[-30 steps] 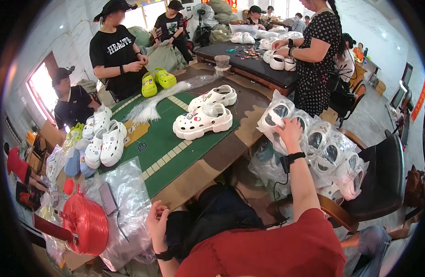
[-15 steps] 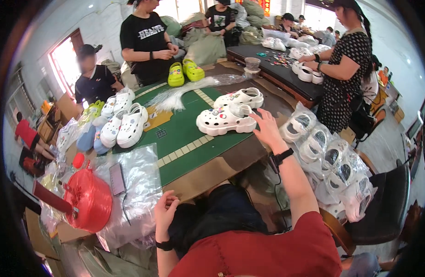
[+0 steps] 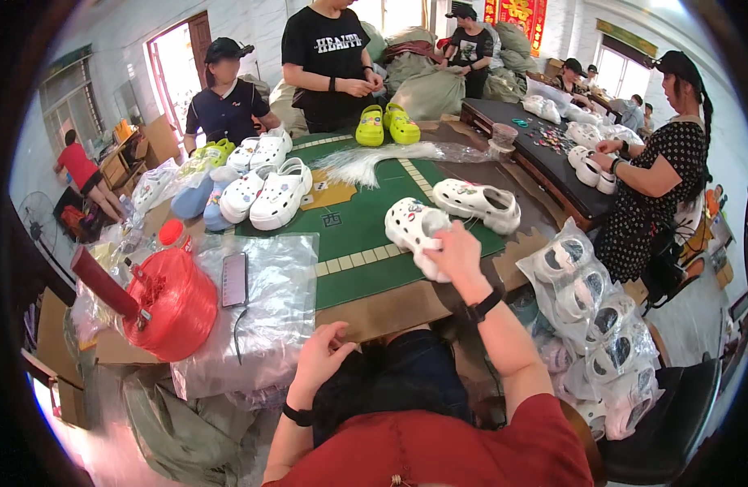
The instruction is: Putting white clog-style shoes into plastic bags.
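White clog (image 3: 416,231) lies ahead-right, gripped by right hand (image 3: 456,258); left hand (image 3: 323,363) rests loose, empty, by lap.

The person's right arm reached forward and up from the lower edge, forearm bare below a red sleeve, a dark band around the wrist. The right hand (image 3: 453,247) lay well out in front, its back toward the camera, fingers curled closed around what it gripped. The left arm stayed bent and close to the body, also with a dark wristband. The left hand (image 3: 321,357) rested low, fingers loosely spread, gripping nothing.
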Tool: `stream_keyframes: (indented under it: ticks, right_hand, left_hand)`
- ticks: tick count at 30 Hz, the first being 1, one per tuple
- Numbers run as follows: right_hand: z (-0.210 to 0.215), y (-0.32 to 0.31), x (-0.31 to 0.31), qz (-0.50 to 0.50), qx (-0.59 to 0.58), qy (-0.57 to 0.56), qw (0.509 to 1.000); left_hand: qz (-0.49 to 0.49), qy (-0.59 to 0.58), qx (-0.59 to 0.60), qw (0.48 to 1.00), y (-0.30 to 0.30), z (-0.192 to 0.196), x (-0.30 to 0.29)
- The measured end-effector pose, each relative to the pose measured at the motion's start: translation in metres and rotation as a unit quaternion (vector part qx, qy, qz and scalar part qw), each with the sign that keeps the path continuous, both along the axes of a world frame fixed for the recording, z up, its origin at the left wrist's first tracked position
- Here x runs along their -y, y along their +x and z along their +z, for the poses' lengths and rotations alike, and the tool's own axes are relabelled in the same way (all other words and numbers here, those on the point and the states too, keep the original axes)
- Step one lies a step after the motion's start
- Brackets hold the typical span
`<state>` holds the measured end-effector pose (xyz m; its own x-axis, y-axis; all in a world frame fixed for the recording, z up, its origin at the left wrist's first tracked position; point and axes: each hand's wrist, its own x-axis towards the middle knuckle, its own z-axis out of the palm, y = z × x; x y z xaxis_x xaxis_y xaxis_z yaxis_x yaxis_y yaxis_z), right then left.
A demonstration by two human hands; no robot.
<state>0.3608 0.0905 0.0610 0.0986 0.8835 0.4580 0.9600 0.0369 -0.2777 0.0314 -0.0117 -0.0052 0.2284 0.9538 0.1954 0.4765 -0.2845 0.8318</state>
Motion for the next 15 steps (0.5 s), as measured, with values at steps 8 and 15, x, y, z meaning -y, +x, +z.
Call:
stream_keyframes:
  ticks: [8,15]
  right_hand:
    - [0.019,-0.099,0.046,0.192,-0.088,0.005,0.977]
    - [0.005,-0.057,0.074,0.178,-0.133,0.138,0.965]
  left_hand:
    - [-0.043,0.076,0.01,0.996,0.026,0.03,-0.007]
    - [-0.053,0.07,-0.065,0.994,0.041,0.033,-0.021]
